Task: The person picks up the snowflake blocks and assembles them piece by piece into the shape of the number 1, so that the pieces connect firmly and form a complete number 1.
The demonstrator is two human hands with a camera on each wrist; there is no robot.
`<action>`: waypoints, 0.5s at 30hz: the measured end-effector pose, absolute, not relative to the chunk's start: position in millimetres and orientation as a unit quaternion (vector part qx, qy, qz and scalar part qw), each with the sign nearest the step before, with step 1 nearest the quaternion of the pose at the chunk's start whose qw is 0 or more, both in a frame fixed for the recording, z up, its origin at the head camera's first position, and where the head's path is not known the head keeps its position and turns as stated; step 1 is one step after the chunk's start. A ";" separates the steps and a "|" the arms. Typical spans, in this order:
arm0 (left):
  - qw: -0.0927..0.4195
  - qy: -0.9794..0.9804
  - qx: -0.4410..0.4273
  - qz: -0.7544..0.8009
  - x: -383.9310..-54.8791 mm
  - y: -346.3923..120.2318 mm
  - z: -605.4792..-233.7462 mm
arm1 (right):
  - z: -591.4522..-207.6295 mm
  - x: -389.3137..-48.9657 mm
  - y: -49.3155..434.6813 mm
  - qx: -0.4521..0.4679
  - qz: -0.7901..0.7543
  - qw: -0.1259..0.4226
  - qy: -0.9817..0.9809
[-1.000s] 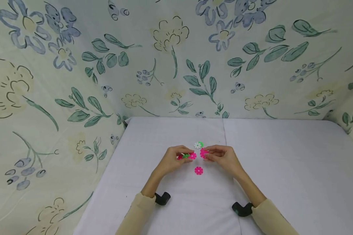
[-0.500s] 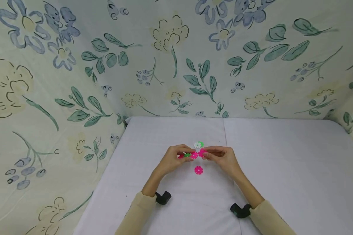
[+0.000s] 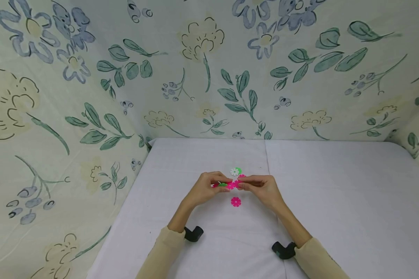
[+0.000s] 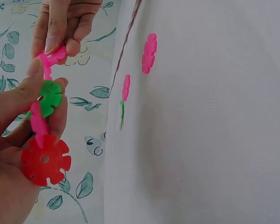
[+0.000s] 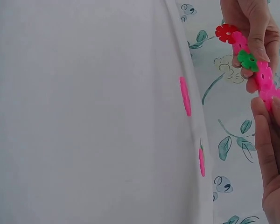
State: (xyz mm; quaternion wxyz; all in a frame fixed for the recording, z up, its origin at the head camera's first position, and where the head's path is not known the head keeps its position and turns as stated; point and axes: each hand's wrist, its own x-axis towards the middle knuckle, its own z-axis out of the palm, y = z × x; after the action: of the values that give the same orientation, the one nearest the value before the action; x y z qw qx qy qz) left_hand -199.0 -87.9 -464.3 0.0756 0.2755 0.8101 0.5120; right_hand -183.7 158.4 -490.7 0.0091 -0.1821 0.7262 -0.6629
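Note:
My left hand (image 3: pixel 206 189) holds a short chain of slotted plastic snowflake discs. In the left wrist view, it runs from a red disc (image 4: pixel 45 160) through a pink disc (image 4: pixel 38 123) and a green disc (image 4: pixel 50 98) to another pink one. My right hand (image 3: pixel 263 190) pinches a pink snowflake disc (image 5: pixel 271 97) between thumb and fingers. This disc meets the chain's pink end disc (image 5: pixel 264 76); whether their slots are fully joined I cannot tell. Both hands are above the table, facing each other.
On the white-covered table (image 3: pixel 335 201) a loose pink disc (image 3: pixel 236 202) lies nearer the body. Beyond the hands are a white disc (image 3: pixel 234 171) beside a green disc (image 3: pixel 239 170), and another pink disc (image 3: pixel 242 176). Floral cloth (image 3: pixel 209 77) hangs behind.
My right hand has moved slightly left, bringing its pink disc from apart to contact with the chain's end. My left hand has barely moved, and the loose discs lie where they were.

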 end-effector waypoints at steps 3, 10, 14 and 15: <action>0.082 0.804 0.281 0.518 -200.6 -87.9 -464.1 | -489.0 -182.5 158.3 -0.179 -0.660 0.007 0.730; 0.086 0.797 0.287 0.524 -202.8 -85.8 -467.8 | -488.3 -178.7 155.9 -0.169 -0.656 -0.002 0.736; 0.090 0.805 0.280 0.516 -202.5 -86.0 -468.8 | -489.3 -177.8 155.5 -0.160 -0.654 0.002 0.739; 0.092 0.807 0.279 0.512 -202.5 -86.1 -468.7 | -489.9 -177.9 155.7 -0.159 -0.654 0.003 0.740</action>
State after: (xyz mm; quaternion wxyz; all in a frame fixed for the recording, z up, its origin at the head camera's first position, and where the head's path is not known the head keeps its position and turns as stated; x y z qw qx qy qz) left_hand -202.5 -86.1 -468.7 0.0925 0.2785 0.8075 0.5117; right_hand -177.9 155.7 -489.9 0.0029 -0.1594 0.7397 -0.6537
